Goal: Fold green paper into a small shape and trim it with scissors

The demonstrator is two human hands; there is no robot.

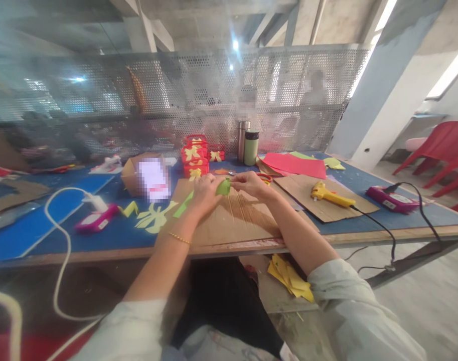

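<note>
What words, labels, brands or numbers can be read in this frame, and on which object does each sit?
None can be read.
Cardboard box: its white label is blurred out.
Pink device on the left: white label too small to read.
Pink device on the right: label too small.
Red boxes: yellow bows only, no text.

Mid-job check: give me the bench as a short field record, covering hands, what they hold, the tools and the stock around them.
left hand: pinching the small green paper piece from its left
right hand: pinching the same piece from its right
work surface: brown corrugated cardboard sheet on the blue-topped table
tool at right: yellow glue gun, lying on another cardboard, cord trailing off the edge
behind the hands: stack of red boxes with yellow bows, two cylindrical flasks
left of the hands: yellow-green paper cutouts
far right: red paper sheet
</note>
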